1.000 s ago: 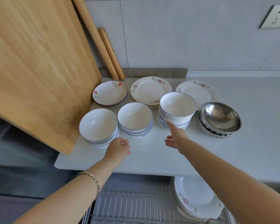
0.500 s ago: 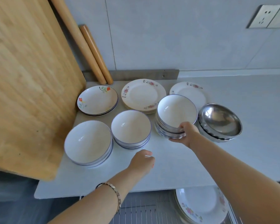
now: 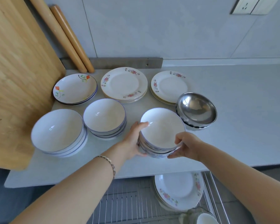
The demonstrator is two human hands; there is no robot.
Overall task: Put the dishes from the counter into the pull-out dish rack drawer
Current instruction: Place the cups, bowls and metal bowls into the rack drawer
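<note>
A stack of white bowls (image 3: 162, 130) sits near the counter's front edge, tilted toward me. My left hand (image 3: 133, 143) grips its left side and my right hand (image 3: 187, 146) grips its right side. Left of it stand two more stacks of white bowls (image 3: 104, 116) (image 3: 57, 130). Behind are a tulip-patterned dish stack (image 3: 75, 88), two stacks of floral plates (image 3: 124, 82) (image 3: 168, 85) and steel bowls (image 3: 196, 110). Below the counter, the wire dish rack drawer (image 3: 128, 202) is pulled out and holds floral plates (image 3: 179, 190).
A large wooden cutting board (image 3: 18, 75) leans at the left, beside two rolling pins (image 3: 68, 38) against the wall. A white cup (image 3: 206, 219) and a glass item sit at the drawer's front right. The grey counter (image 3: 241, 118) stretches right.
My left hand moved right and took hold of the bowl stack's left side. The stack, gripped by both hands, has come forward toward the counter edge, away from the steel bowls.
</note>
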